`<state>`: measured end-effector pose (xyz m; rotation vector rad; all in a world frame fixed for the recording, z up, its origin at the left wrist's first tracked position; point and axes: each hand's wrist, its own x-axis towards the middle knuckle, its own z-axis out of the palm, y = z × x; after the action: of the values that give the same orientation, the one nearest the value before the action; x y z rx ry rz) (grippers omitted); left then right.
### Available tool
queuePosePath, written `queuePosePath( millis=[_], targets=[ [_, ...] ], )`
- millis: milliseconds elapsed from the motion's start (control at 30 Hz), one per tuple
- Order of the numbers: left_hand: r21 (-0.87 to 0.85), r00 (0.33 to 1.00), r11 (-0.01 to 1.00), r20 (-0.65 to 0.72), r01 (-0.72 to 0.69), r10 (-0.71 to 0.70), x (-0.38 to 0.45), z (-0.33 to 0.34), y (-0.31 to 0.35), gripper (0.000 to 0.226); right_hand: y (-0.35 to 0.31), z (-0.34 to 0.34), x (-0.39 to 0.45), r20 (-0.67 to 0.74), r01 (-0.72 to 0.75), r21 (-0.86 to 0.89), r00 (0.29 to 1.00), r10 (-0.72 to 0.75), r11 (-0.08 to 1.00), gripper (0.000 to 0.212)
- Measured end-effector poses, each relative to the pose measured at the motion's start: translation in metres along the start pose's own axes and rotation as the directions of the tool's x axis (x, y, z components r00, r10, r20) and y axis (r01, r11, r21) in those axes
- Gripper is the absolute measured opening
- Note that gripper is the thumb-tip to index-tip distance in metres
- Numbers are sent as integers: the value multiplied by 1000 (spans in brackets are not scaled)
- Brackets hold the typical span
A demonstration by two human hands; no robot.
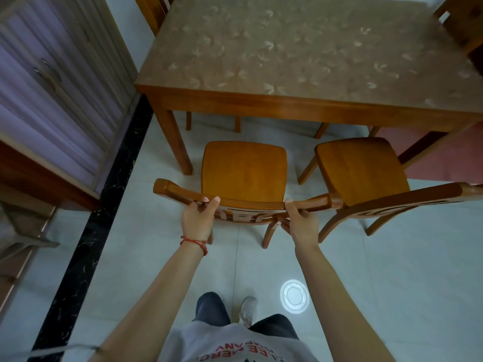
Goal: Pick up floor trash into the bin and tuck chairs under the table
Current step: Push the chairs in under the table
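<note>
A wooden chair [244,169] stands in front of me, its seat pointing at the wooden table [308,111] and just short of the table's near edge. My left hand [200,218] grips the left part of its curved top rail, thumb on top. My right hand [298,222] grips the right part of the same rail. A second wooden chair [363,169] stands close on the right, turned slightly, its seat also outside the table. No trash and no bin show in this view.
A cabinet with purple-lined doors [52,82] stands at the left beyond a black floor strip [88,231]. More chairs sit at the table's far left [154,11] and far right [460,19] corners. A round light reflection [294,296] lies on the pale floor tiles.
</note>
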<state>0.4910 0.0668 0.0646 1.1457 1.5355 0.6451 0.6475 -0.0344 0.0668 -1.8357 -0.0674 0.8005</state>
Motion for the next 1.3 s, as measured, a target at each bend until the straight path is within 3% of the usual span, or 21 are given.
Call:
queuePosePath(
  millis=[333,500,733,1033,1300],
  targets=[
    [-124,996,991,-71,-55,46,4,4,-9,19,15,-2,14,11,83,22,996,-84,996,17],
    [-95,993,992,-95,-80,71,5,6,-11,18,19,-2,18,14,108,-2,994,-108,994,30],
    [-85,991,991,-89,-107,99,15,10,-3,28,12,5,30,-25,120,-18,992,-120,993,18],
    [-101,989,985,-57,-142,137,49,16,21,21,-11,28,49,-68,117,1,991,-116,993,27],
    [-137,991,981,-33,-136,133,77,25,40,16,-26,46,74,-100,123,12,988,-121,992,18]
  ],
)
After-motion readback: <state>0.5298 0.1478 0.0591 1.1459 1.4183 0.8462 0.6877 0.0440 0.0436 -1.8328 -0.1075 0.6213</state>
